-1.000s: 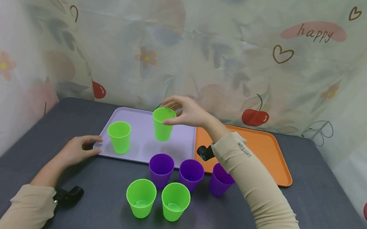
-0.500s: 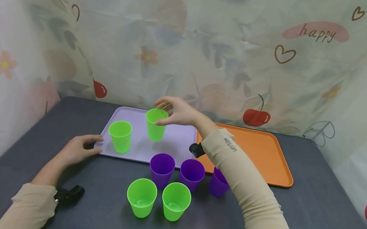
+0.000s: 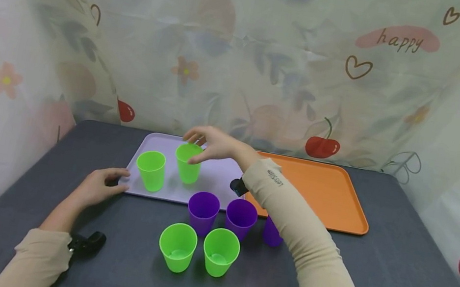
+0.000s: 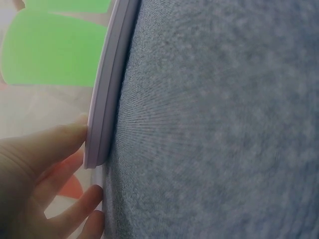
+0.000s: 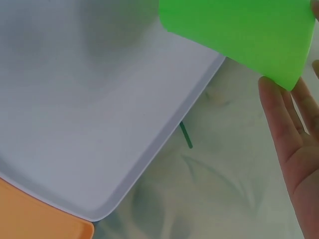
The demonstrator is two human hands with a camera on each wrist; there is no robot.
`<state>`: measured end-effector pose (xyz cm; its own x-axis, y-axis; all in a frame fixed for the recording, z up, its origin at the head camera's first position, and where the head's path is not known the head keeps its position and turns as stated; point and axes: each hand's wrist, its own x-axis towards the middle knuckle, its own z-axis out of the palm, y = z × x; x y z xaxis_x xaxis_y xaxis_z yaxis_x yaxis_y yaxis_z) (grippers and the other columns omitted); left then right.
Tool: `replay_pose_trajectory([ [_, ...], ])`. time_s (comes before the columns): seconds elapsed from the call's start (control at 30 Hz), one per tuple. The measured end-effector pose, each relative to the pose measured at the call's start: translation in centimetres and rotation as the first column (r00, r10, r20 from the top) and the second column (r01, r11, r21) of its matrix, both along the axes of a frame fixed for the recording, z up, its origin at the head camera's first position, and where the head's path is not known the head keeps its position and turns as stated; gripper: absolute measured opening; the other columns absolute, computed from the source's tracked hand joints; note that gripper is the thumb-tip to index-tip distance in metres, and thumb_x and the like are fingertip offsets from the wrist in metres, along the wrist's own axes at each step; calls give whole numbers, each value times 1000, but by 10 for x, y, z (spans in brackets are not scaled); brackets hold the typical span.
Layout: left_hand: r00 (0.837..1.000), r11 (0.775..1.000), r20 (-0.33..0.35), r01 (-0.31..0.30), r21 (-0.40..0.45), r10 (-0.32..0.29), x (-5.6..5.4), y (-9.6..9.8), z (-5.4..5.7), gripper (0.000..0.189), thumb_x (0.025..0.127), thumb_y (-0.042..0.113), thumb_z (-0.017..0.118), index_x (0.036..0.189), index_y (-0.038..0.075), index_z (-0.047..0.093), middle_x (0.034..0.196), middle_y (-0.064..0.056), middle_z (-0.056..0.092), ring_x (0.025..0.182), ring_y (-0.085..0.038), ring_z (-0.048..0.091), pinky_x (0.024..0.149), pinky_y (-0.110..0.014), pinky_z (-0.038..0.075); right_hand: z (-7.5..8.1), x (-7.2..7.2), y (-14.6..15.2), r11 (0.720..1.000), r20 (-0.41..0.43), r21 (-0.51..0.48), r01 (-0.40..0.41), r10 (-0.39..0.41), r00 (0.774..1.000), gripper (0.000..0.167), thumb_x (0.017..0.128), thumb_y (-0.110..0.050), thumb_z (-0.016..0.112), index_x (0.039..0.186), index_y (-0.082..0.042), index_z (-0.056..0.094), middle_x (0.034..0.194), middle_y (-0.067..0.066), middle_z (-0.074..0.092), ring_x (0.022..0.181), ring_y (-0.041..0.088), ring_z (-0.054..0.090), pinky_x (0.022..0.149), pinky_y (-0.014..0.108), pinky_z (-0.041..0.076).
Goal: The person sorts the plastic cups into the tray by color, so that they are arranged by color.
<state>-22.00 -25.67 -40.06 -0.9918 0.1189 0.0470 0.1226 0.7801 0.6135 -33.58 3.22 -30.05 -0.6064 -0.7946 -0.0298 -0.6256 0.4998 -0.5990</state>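
My right hand [image 3: 212, 143] holds a green cup [image 3: 188, 167] by its rim, thumb on the near side and fingers on the far side. The cup is upright over the lilac tray [image 3: 220, 177]; whether its base touches the tray I cannot tell. In the right wrist view, fingertips lie against the rim of the green cup [image 5: 244, 35]. Left of it, another green cup [image 3: 151, 171] stands on the tray. My left hand [image 3: 96, 187] touches the tray's near left corner with thumb and fingers; in the left wrist view the thumb meets the tray rim [image 4: 107, 89].
In front of the trays stand purple cups [image 3: 203, 211], one partly hidden by the right sleeve. Two more green cups [image 3: 177, 249] stand nearer me. An orange tray [image 3: 316, 191] adjoins the lilac one on the right. A patterned curtain [image 3: 241, 66] rises behind the dark table [image 3: 369, 283].
My right hand has carried the green cup left, then lowered it toward the lilac tray, beside the other green cup. The left hand has stayed at the tray corner.
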Motion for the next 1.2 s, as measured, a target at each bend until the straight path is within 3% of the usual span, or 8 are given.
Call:
replay_pose_trajectory([
  [0.53,1000,1000,12,-2,-2,2,-2,-1,-2,41,87,20,65,122,-1,58,131,-28,51,119,-45,49,99,-57,39,-7,2,-14,995,48,60,-79,76,996,57,74,-14,78,125,-9,54,126,12,59,116,26,56,100,31,45],
  [1.2,1000,1000,4,3,-4,-3,-2,-2,-2,41,86,20,65,121,-1,59,130,-28,52,119,-45,50,99,-57,39,-11,1,-17,990,88,33,-136,133,987,61,73,-12,79,127,-5,52,131,14,56,119,29,54,106,39,41],
])
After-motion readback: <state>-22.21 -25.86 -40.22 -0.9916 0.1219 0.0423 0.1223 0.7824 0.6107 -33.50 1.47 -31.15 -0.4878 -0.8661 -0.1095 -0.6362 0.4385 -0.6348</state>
